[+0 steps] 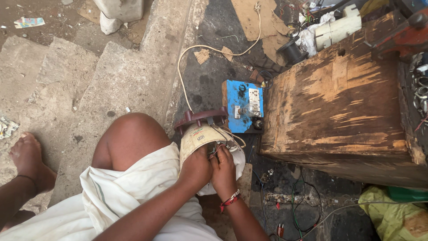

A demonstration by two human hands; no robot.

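Note:
A cream-coloured appliance body (198, 136) with a maroon rim (200, 117) lies tilted against my lap, its open side facing me. My left hand (195, 168) grips its lower edge from the left. Pressed close beside it, my right hand (223, 172), with a red thread band at the wrist, has its fingertips pinched on thin wires (219, 147) coming out of the body. White cloth (129, 187) covers my thighs, and my bare knee (131, 134) rises at the left of the appliance.
A blue board (243, 105) with a bulb and socket lies just beyond the appliance, with a white cord (187, 58) running from it. A big worn wooden block (339, 98) stands at the right. Loose wires (303, 205) litter the dark floor. Concrete steps (67, 76) and my bare foot (29, 156) are at the left.

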